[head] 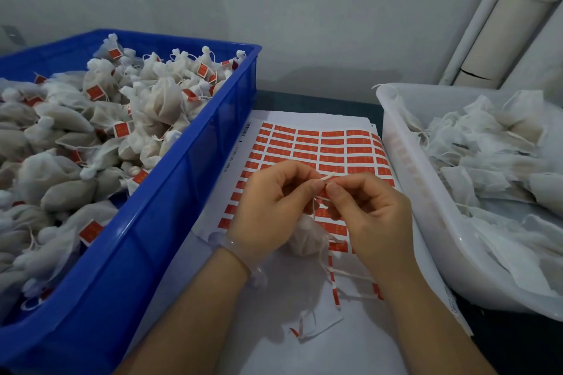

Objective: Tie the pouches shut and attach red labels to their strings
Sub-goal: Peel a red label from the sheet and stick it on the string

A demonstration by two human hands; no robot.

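Two hands pinched one thin string (327, 177), the left hand (268, 207) and the right hand (365, 210) close together. The pouch (304, 237) lay just below them. It looked soft and light; best held by the string.

Hemmed at frame left by blue crate (213, 131), at right by white tub (426, 210); open lane over label sheet (304, 143) between.

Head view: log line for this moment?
left hand pinches string | right hand pinches string | pouch below hands, over label sheet
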